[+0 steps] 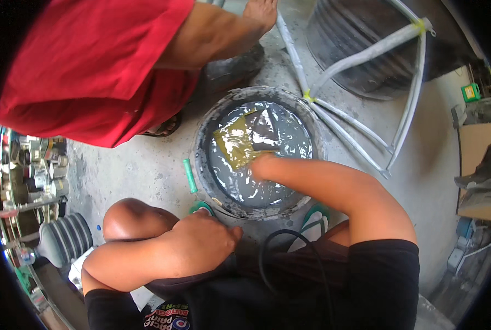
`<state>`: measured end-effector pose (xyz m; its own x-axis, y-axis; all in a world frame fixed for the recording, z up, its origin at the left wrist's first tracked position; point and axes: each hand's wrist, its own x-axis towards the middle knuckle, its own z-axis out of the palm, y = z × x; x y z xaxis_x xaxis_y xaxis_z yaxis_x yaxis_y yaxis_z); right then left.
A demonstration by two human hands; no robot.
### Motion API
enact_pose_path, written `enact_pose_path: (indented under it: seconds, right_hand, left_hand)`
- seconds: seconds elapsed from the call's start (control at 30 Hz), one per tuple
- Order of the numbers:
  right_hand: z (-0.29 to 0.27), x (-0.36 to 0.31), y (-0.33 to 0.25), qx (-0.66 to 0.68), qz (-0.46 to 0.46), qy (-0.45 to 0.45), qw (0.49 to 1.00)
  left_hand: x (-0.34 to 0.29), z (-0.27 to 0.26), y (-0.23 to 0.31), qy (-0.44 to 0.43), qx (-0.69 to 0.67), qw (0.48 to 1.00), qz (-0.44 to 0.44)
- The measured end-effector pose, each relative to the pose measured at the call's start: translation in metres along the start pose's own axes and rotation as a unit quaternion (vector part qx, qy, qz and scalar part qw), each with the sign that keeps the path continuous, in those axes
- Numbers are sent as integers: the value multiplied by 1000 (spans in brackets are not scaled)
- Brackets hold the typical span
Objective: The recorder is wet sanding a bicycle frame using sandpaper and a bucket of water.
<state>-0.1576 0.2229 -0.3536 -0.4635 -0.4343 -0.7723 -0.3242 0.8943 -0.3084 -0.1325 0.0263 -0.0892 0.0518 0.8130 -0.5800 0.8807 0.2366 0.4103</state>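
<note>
My right hand [262,166] reaches into a round, grimy tub [202,179] of greyish water [292,137], its fingers hidden by the surface and glare. Just beyond it, touching or nearly so, lies a wet yellowish sheet [233,140]. Dark, flat pieces [266,125] that look like sheets of sandpaper lie beside that sheet. My left hand [208,235] hangs over my left knee, back upward, on the near side of the tub. Its fingers bend down out of sight, so whether it holds anything is unclear.
A white tubular frame with yellow-taped joints [310,97] leans right of the tub, near a large dark drum [361,47]. Another person in a red shirt [97,60] stands far left. A green stick-like piece [190,176] lies beside the tub. Cans [58,170] line the left.
</note>
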Motion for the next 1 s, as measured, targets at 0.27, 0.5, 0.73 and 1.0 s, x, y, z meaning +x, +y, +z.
enact_pose_path:
  seconds: [0.27, 0.5, 0.73, 1.0]
  right_hand:
    - [38, 0, 15, 6, -17, 141, 990]
    - [-59, -93, -15, 83, -76, 97, 989]
    - [-86, -124, 53, 342, -236, 161, 895]
    - [-92, -146, 78, 620, -133, 173, 753]
  left_hand:
    - [-8, -1, 3, -8, 2, 1000, -13]
    - [-13, 7, 4, -20, 1, 1000, -11]
    - [-11, -4, 10, -1, -15, 1000, -10]
    - [-7, -5, 15, -11, 7, 1000, -20]
